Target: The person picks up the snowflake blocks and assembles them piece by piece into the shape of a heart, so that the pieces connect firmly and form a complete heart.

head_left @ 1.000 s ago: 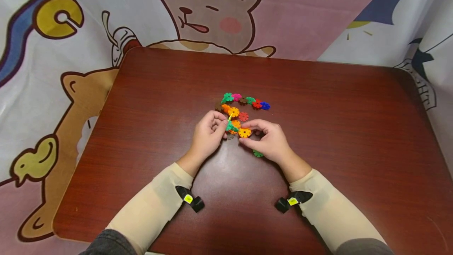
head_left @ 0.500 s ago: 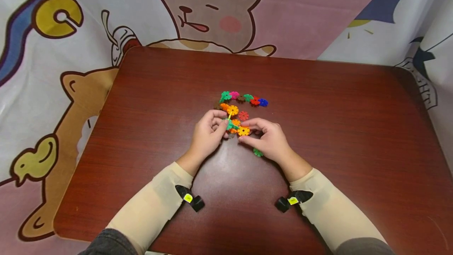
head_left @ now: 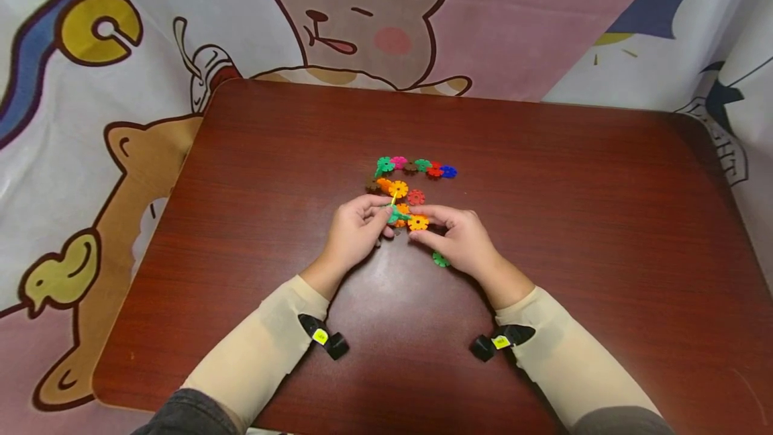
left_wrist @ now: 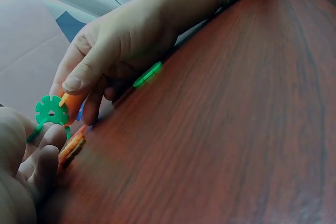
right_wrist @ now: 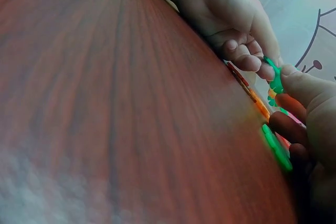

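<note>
My left hand [head_left: 356, 230] pinches a green notched plastic disc [head_left: 395, 215] between thumb and fingers. The right hand [head_left: 455, 237] holds a yellow-orange notched disc [head_left: 418, 222] by its edges, thumb below and index finger above. These two discs touch; in the left wrist view the green disc [left_wrist: 51, 110] meets the orange one at its rim. A yellow disc [head_left: 394, 199], seen edge-on, rises from the green one toward another orange disc [head_left: 398, 188]. Beyond the hands lies a curved chain of joined discs, with a pink disc [head_left: 398, 162] and a blue disc [head_left: 449, 172] at its right end.
A red disc [head_left: 416, 197] lies on the dark red wooden table [head_left: 574, 233] just past the fingers. Another green disc [head_left: 441, 259] rests beneath the right hand. More orange discs [left_wrist: 72, 145] lie flat under the hands. A cartoon-print cloth [head_left: 495, 25] hangs behind the table.
The hands stay in almost the same place, with the fingers of both shifting slightly. The left hand and green disc have moved a little right, closer to the right hand. The chain has barely shifted.
</note>
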`<state>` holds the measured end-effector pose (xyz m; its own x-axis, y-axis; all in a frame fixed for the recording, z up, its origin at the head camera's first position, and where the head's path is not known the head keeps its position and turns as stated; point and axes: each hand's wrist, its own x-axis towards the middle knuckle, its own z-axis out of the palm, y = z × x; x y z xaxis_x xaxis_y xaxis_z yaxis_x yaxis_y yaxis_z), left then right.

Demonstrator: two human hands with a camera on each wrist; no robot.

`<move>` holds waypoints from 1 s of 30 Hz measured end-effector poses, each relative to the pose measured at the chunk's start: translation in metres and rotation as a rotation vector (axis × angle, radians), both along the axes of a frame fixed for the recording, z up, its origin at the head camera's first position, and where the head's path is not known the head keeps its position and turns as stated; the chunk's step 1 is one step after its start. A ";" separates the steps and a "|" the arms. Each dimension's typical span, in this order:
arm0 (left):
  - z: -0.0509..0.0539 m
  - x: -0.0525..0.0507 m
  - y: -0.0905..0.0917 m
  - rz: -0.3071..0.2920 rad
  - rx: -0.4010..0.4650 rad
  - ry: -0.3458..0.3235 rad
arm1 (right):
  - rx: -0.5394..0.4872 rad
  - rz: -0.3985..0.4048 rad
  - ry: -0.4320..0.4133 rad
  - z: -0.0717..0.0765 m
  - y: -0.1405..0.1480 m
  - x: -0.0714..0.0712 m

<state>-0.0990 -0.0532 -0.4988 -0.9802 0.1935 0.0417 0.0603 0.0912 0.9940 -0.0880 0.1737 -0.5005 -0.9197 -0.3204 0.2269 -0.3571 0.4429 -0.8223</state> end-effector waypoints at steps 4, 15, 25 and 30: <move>-0.001 0.000 0.000 -0.014 0.034 -0.016 | -0.020 0.022 0.016 0.001 0.000 0.001; -0.001 -0.001 0.000 -0.019 0.123 0.014 | -0.187 0.061 0.093 -0.003 -0.002 0.003; -0.001 0.000 0.002 -0.042 0.120 0.020 | -0.144 0.049 0.163 -0.005 -0.002 0.003; -0.004 -0.001 0.003 -0.012 0.098 0.022 | -0.088 0.026 0.204 -0.007 -0.002 -0.001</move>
<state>-0.0998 -0.0505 -0.5023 -0.9766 0.1989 0.0824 0.0825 -0.0075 0.9966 -0.0890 0.1716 -0.5073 -0.8437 -0.3137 0.4356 -0.5303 0.3610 -0.7671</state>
